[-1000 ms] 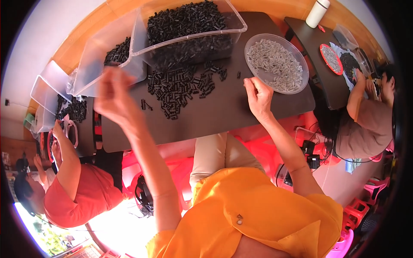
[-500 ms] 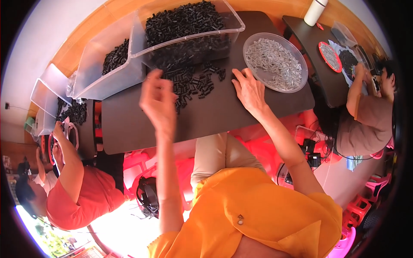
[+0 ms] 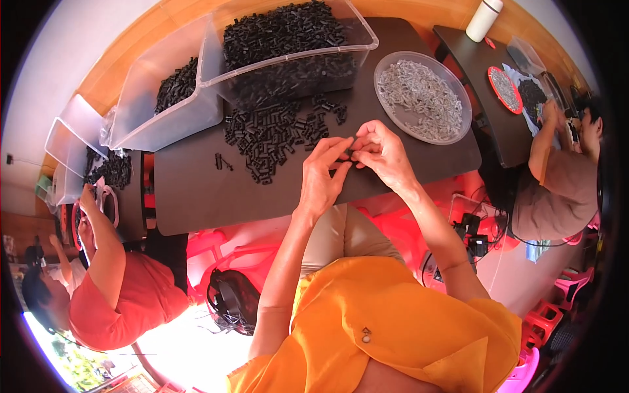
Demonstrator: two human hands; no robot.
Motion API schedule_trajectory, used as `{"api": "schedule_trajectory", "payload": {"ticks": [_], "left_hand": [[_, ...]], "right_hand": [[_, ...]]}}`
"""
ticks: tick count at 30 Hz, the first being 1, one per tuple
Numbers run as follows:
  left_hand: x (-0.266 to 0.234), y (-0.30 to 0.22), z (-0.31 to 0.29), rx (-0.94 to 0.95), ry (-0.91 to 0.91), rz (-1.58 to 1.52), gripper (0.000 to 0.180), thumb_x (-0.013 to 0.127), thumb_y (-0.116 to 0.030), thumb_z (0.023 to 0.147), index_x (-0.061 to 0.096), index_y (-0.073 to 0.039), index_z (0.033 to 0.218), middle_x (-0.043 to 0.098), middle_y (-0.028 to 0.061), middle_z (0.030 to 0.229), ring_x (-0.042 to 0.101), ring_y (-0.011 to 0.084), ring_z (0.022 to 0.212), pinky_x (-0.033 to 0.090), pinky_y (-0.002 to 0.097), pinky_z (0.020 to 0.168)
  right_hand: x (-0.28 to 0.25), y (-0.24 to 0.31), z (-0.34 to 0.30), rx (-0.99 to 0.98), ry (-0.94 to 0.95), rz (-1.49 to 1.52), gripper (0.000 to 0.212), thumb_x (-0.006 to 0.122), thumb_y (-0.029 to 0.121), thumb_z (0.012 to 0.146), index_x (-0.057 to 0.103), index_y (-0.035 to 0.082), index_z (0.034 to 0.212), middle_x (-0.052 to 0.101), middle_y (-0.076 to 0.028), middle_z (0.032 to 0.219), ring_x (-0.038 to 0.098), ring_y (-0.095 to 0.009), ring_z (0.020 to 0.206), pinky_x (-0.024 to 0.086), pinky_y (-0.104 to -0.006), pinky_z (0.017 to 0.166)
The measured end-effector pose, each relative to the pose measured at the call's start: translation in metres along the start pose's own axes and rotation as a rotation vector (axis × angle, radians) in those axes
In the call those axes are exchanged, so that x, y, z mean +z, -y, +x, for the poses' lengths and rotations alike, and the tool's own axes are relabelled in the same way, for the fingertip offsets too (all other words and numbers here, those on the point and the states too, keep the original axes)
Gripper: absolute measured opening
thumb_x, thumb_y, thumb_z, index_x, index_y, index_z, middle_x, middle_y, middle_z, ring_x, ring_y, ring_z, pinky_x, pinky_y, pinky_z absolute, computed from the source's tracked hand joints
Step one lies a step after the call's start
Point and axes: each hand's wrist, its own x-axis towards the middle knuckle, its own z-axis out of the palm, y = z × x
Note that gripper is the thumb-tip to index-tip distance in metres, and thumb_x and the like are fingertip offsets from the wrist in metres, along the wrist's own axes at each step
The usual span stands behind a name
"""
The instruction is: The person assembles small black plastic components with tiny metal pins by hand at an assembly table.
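My two hands meet over the near part of the table, fingertips almost touching. My left hand point(image 3: 322, 175) is closed in a pinch on a small black piece point(image 3: 348, 155). From the other side my right hand point(image 3: 386, 157) pinches at the same spot; whether its fingertips also hold a second small part is hidden. Beyond my left hand spreads a loose pile of short black tube-like pieces point(image 3: 265, 141), with a few lying apart at its left. A round clear plate point(image 3: 424, 139) heaped with small clear pieces point(image 3: 419, 98) stands beyond my right hand.
Two clear plastic bins point(image 3: 288, 54) point(image 3: 160, 124) with black pieces stand along the far side of the brown table point(image 3: 196, 203). At side tables, a person in red point(image 3: 128, 295) sits left and another in brown point(image 3: 550, 190) right. A white bottle point(image 3: 483, 21) stands far right.
My left hand has come away from the black pile, moving right and nearer. My right hand has turned inward from beside the clear plate, and the two now meet around a small black piece.
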Motion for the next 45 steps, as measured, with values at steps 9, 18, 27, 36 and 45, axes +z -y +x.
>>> {"api": "schedule_trajectory", "payload": {"ticks": [9,18,27,36,45], "left_hand": [[0.0,0.001,-0.007,0.189,0.085,0.371,0.024,0.064,0.003,0.076,0.064,0.0,0.1,0.063,0.0134,0.091,0.063,0.0289,0.08,0.051,0.0327,0.069],[-0.003,0.026,-0.012,-0.123,-0.002,-0.142,0.02,0.06,0.005,0.08,0.064,0.002,0.1,0.061,0.004,0.081,0.06,0.0098,0.072,0.049,0.0224,0.066],[-0.005,0.032,-0.009,-0.31,0.009,-0.424,0.019,0.057,0.003,0.085,0.061,0.004,0.104,0.064,0.0073,0.091,0.062,0.0105,0.079,0.052,0.0237,0.075],[-0.007,0.031,-0.009,-0.301,0.003,-0.461,0.02,0.058,0.002,0.086,0.061,0.004,0.105,0.065,0.0083,0.091,0.062,0.0112,0.078,0.052,0.0238,0.075],[-0.008,0.03,-0.011,-0.278,-0.013,-0.507,0.02,0.057,0.002,0.086,0.061,0.003,0.105,0.064,0.0087,0.092,0.062,0.0113,0.078,0.052,0.0235,0.075]], "right_hand": [[0.004,-0.003,-0.009,0.002,-0.07,-0.146,0.029,0.063,-0.01,0.073,0.045,0.0,0.094,0.059,-0.008,0.077,0.058,-0.009,0.066,0.051,-0.0231,0.057],[-0.066,0.043,0.025,-0.413,-0.398,-0.878,0.01,0.061,0.0,0.075,0.065,0.005,0.083,0.065,-0.013,0.079,0.063,-0.029,0.071,0.048,-0.0348,0.063],[-0.131,0.021,0.049,-0.165,-0.205,-1.075,0.009,0.07,0.005,0.067,0.065,0.005,0.075,0.059,-0.008,0.069,0.06,-0.026,0.068,0.047,-0.037,0.063],[-0.121,0.025,0.05,-0.203,-0.138,-1.1,0.008,0.067,0.001,0.07,0.063,0.004,0.076,0.057,-0.009,0.073,0.06,-0.027,0.07,0.046,-0.038,0.063],[-0.124,0.023,0.048,-0.305,-0.051,-1.169,0.006,0.061,-0.001,0.074,0.057,0.002,0.078,0.054,-0.013,0.078,0.058,-0.03,0.079,0.045,-0.0412,0.068]]}}
